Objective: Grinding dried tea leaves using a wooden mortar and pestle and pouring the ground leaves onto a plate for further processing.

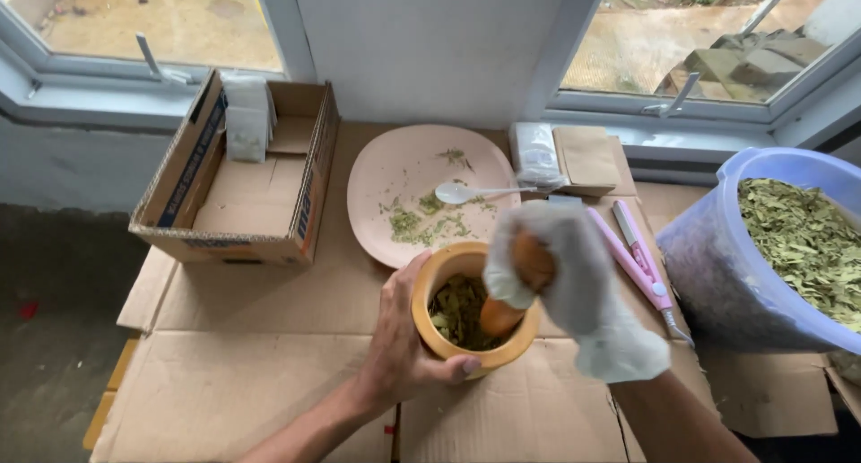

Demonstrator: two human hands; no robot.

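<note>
So the left hand (404, 342) is bare and wrapped around the outside of a round wooden mortar (471, 309), thumb lying along the near rim. The mortar is smooth, yellowish, thick-walled, with crumpled dry green leaves (457, 309) in the bottom. The right hand (574, 279) wears a thin whitish glove and is closed tight around one wooden pestle (520, 288), just right of the left hand. The pestle is orange-brown with a rounded end, and its long axis tilts: top leaning away and right inside the fist, fat end pointing down and left into the leaves.

Just beyond both hands sits one flat pink plate (395, 171), matte, with a scatter of crushed green bits and one white plastic spoon (466, 192) lying across it, handle pointing right. Right of the gloved hand lies a long pink tool (632, 257), two arms joined at the near end. Further right, one translucent bluish bucket (717, 275) heaped with dried leaves. Well left and beyond the bare hand, one open cardboard box (238, 180) holds some white packets (247, 117). Everything rests on flattened corrugated cardboard (233, 391).
</note>
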